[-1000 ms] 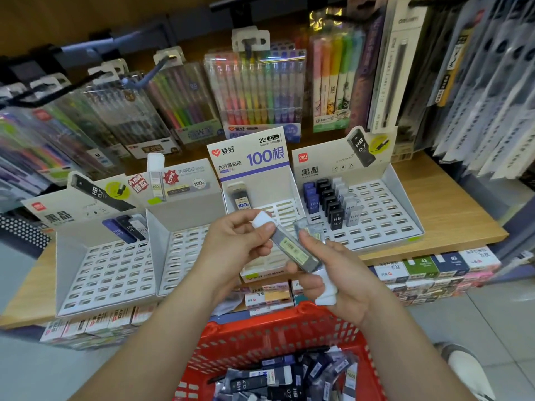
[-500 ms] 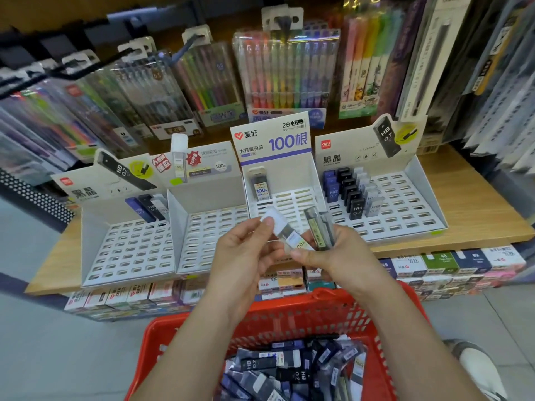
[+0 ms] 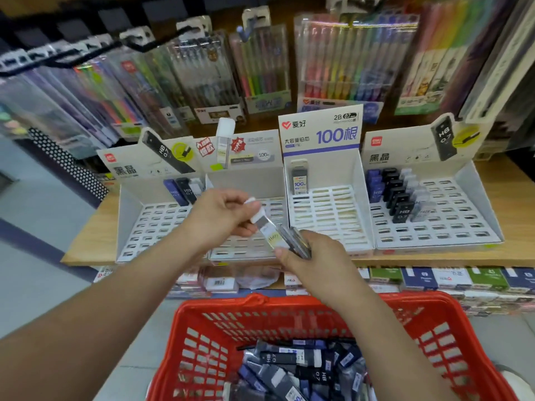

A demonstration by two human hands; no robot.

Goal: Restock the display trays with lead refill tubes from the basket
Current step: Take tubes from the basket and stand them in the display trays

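My left hand (image 3: 220, 218) pinches a white-capped lead refill tube (image 3: 265, 225) by its cap end, over the second display tray (image 3: 246, 250). My right hand (image 3: 312, 256) grips a small bundle of clear refill tubes (image 3: 295, 241) just right of it. The single tube's lower end meets that bundle. Four white slotted trays stand on the wooden shelf (image 3: 518, 180): the left tray (image 3: 150, 224) has three tubes at the back, the third tray (image 3: 327, 218) one tube, the right tray (image 3: 434, 224) several dark and clear tubes. A red basket (image 3: 289, 311) below holds several tubes.
Packs of coloured pens (image 3: 347, 59) hang on hooks behind the trays. Boxed stationery (image 3: 434, 279) lines the lower shelf under the wooden edge. The grey floor (image 3: 34, 233) lies to the left. A shoe (image 3: 515, 383) shows at the lower right.
The view has shifted right and down, so trays sit further right. My left hand has drawn the white-capped tube left and up, away from the bundle in my right hand.
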